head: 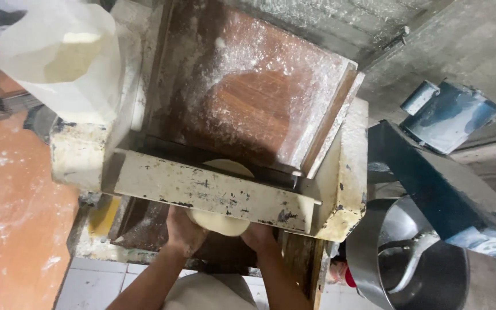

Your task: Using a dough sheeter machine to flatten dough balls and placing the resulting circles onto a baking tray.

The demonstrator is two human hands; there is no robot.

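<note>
A pale sheet of dough (220, 223) hangs out from under the cream-painted, chipped front bar of a dough roller machine (213, 192). Another bit of the dough (229, 167) shows above the bar, at the foot of the floured wooden chute (248, 97). My left hand (182, 229) cups the dough's left edge from below. At the dough's right edge, my right hand (258, 234) holds on. Both forearms reach up from the bottom of the view.
A white plastic bag of flour (64, 54) sits at the top left on the machine. A steel mixing bowl with a hook (414, 258) and a blue mixer body (449, 189) stand at the right. An orange floured surface (12, 218) lies left.
</note>
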